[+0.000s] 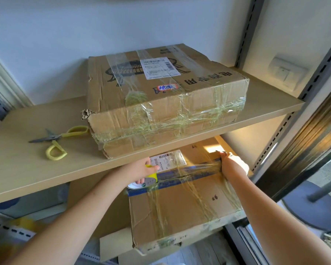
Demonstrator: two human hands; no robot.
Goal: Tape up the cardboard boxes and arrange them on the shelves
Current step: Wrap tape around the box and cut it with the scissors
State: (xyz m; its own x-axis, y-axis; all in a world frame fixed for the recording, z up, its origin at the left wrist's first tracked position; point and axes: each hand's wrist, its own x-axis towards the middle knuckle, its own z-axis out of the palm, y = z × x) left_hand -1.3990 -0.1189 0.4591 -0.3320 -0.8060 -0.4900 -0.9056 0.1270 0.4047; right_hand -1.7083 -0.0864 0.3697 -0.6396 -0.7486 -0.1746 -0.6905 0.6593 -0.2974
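Clear packing tape spans the seam of the lower cardboard box (182, 203), drawn left to right between the hands.
Left hand (144, 169) grips the tape roll (147, 180) at the seam's left end; the tape strip (189, 167) runs crosswise to the right hand (231, 165), whose fingers press its free end over the box's right edge. The box sits on the lower shelf, below the upper shelf board (27, 169) carrying the yellow-handled scissors (59, 140) and the taped box (161, 96).

A pale wooden upper shelf (36, 169) carries a tape-wrapped cardboard box (161, 104) toward 1 o'clock and yellow-handled scissors (59, 139), blades open, at 9 o'clock just beside the box's left corner. On the lower shelf (223, 142), a second taped box (189, 205) lies at 5 o'clock, overhanging its front edge.
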